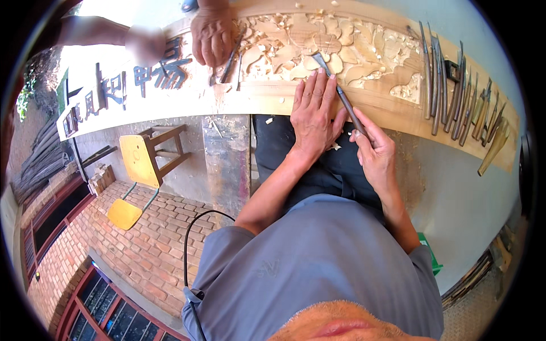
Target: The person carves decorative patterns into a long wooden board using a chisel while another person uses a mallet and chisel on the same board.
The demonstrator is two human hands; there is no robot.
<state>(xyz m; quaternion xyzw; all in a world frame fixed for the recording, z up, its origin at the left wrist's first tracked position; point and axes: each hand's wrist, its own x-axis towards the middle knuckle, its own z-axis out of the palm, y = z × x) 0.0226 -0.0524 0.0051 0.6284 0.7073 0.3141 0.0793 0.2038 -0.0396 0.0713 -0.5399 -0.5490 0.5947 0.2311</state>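
Note:
My right hand [376, 152] is wrapped round the dark handle of a wood chisel [348, 107]. The chisel slants up and to the left, and its broad metal blade rests on a carved wooden board [364, 98]. Flat on the board's near edge lies my left hand [314, 116], fingers stretched out and fingertips against the chisel's shaft just below the blade. Raised leaf-like and rounded shapes cover the board round the blade, with pale wood shavings [273, 37] scattered among them.
A row of chisels and gouges [441, 85] lies at the right end, beside a wooden mallet-like tool [495, 148]. At the far left, another person's hand [211, 37] rests near loose chisels [232, 57]; their other hand is blurred. A yellow chair [139, 162] stands below left.

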